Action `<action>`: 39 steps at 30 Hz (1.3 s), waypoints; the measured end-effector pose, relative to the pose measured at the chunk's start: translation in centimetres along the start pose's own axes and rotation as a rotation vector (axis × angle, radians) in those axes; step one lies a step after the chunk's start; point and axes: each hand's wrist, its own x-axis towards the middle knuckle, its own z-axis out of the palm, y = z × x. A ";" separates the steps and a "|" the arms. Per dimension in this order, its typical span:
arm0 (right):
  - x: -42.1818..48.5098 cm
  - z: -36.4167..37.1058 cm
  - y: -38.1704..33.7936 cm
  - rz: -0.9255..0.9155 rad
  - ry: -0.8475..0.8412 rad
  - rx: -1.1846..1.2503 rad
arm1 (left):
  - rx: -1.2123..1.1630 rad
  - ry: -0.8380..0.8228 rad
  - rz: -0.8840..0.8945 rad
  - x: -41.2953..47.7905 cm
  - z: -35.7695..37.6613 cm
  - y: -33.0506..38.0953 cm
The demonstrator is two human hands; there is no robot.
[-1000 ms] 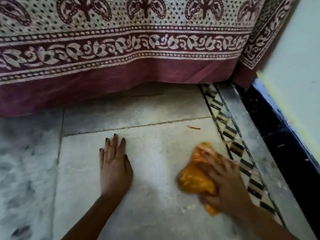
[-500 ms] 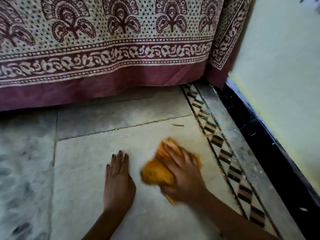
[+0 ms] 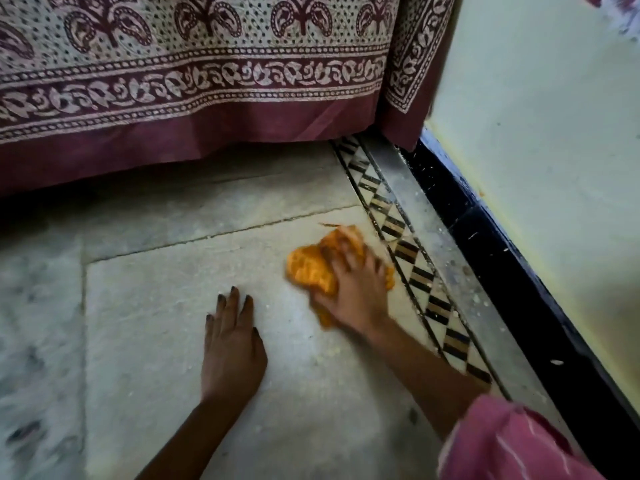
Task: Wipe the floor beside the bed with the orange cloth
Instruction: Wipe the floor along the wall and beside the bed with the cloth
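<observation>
The right hand [image 3: 349, 289] presses down on the bunched orange cloth [image 3: 311, 268], its fingers spread and bent over the wad so that it grips it. The hand is motion-blurred. The left hand [image 3: 232, 344] lies flat on the floor, palm down and fingers straight, holding nothing; it looks like a prop for the person's weight. A pink striped sleeve [image 3: 512, 445] covers the right upper arm.

The cloth sits on the pale stone slab [image 3: 156, 341], at its far right corner, just beside the black-and-cream patterned border strip [image 3: 415, 271]. A thin orange shred [image 3: 329, 224] lies at the cloth's far edge, and pale crumbs [image 3: 325, 355] dot the slab near the right wrist. Beyond hangs the maroon block-printed bedspread [image 3: 207, 81], its hem just above the floor. To the right run the black skirting [image 3: 485, 254] and the pale wall [image 3: 536, 133].

The step in hand appears to be the wiping stroke itself, well under way. The next move probably calls for steady downward pressure while sweeping across the slab, gathering the crumbs, and reaching the dusty-looking strip along the skirting.
</observation>
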 end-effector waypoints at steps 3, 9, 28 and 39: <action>-9.5 1.3 1.6 -0.241 0.012 0.049 | 0.000 -0.005 0.006 -0.1 0.1 -0.1; -13.5 -0.8 13.4 -0.133 0.028 -0.061 | 0.017 -0.012 0.037 -1.1 0.3 0.2; -16.4 -0.7 16.3 -0.374 0.023 -0.062 | 0.159 -0.122 0.246 -4.3 0.6 -0.7; -2.0 0.0 0.0 -0.029 -0.023 -0.003 | -0.082 -0.048 0.029 -2.1 -1.8 0.7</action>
